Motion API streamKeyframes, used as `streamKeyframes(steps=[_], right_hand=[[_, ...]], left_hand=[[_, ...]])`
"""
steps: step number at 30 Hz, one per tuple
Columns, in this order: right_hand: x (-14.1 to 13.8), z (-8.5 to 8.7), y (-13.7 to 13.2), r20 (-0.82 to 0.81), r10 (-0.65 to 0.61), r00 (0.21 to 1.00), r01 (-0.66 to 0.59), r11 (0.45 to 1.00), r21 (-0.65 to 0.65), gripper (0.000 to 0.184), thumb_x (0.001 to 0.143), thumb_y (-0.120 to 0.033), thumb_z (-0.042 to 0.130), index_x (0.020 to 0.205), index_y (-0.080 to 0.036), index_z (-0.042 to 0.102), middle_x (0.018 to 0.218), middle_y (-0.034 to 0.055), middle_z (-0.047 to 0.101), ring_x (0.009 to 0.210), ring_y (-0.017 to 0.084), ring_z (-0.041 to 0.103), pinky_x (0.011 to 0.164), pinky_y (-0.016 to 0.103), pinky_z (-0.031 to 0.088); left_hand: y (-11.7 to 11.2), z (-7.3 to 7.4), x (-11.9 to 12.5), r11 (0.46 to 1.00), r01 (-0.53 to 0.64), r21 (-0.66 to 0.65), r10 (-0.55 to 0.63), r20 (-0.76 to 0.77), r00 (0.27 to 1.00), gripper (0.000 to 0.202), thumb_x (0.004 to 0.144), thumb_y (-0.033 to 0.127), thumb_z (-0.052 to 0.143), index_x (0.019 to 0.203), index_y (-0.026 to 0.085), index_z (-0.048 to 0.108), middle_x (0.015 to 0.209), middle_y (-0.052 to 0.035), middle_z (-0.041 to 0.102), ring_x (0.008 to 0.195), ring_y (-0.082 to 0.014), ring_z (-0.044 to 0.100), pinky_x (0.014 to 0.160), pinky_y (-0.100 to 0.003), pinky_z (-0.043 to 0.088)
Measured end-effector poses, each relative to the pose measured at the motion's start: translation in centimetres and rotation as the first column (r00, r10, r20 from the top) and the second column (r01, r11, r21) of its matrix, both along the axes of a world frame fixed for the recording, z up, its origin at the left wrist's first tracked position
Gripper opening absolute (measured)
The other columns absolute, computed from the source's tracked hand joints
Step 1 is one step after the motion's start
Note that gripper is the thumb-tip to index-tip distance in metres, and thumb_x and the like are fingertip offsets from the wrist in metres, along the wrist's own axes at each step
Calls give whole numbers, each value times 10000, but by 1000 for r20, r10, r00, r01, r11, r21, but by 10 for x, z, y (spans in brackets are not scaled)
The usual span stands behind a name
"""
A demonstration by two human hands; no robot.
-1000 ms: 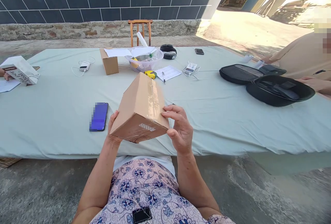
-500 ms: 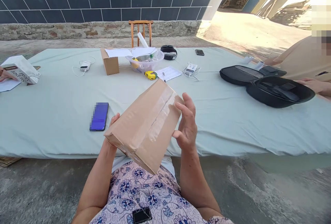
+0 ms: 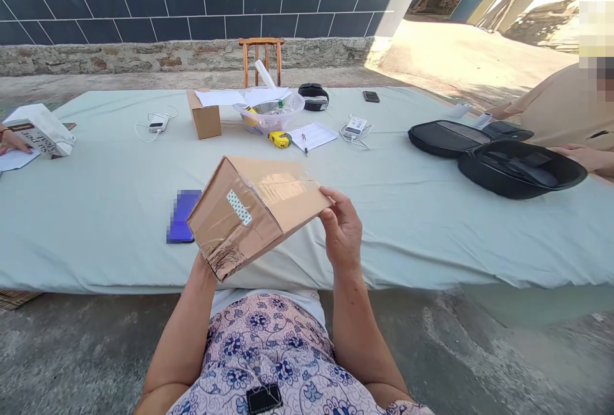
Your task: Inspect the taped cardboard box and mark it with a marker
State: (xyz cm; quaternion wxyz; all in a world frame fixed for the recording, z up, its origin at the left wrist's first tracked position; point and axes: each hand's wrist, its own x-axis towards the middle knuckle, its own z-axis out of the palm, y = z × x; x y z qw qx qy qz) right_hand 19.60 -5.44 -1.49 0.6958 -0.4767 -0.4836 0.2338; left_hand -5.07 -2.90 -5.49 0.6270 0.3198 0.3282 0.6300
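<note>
I hold a brown taped cardboard box (image 3: 254, 210) in the air over the near edge of the table (image 3: 412, 229). My right hand (image 3: 343, 233) grips its right end, thumb and fingers closed on the edge. My left hand is almost wholly hidden behind the box's lower left corner; only the wrist shows beneath it. The box is tilted, with a taped end facing me. A blue phone (image 3: 181, 217) lies on the table just left of the box, partly covered by it.
Further back stand a small cardboard box (image 3: 204, 117), a clear bowl (image 3: 268, 114), a yellow tape measure (image 3: 279, 139), papers, chargers and an open black case (image 3: 508, 159). Another person sits at the right; someone's hand holds a white box (image 3: 41, 130) at the left.
I have turned the box round in my hands, so a taped end now faces me instead of its long taped side. My right hand has shifted to the right end.
</note>
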Motion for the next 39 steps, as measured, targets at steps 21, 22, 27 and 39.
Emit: streamKeyframes(steps=[21, 22, 27, 39], right_hand=[[-8, 0, -4, -139, -64, 988, 53, 995, -83, 519, 900, -704, 646, 1130, -249, 741, 1047, 52, 692, 860, 173, 596, 666, 278, 539], [-9, 0, -4, -133, -59, 989, 49, 996, -72, 513, 914, -690, 635, 1169, -255, 731, 1065, 55, 691, 864, 174, 599, 672, 280, 540], [-17, 0, -4, -130, 20, 991, -21, 1000, -5, 576, 861, -628, 741, 1324, -293, 667, 989, 23, 639, 814, 157, 599, 651, 267, 550], [-28, -6, -5, 270, -56, 961, 70, 997, -43, 1018, 798, -650, 803, 1640, -352, 314, 1221, 75, 610, 986, 227, 683, 782, 384, 616]], left_hand=[[3, 34, 13, 911, 405, 82, -377, -237, 895, 948, 718, 598, 865, 1523, 345, 433, 1655, -101, 469, 1518, -394, 437, 1087, -504, 560], [3, 34, 14, 910, 408, 65, -385, -226, 895, 930, 720, 612, 854, 1512, 344, 446, 1637, -102, 489, 1491, -393, 469, 1056, -501, 582], [1, 36, 18, 906, 421, -44, -423, -130, 897, 914, 726, 707, 803, 1498, 345, 475, 1600, -104, 528, 1337, -365, 615, 970, -516, 634], [-7, 48, 25, 917, 396, -42, -398, -82, 914, 981, 774, 539, 862, 1575, 464, 301, 1594, -77, 534, 1250, -308, 681, 949, -505, 637]])
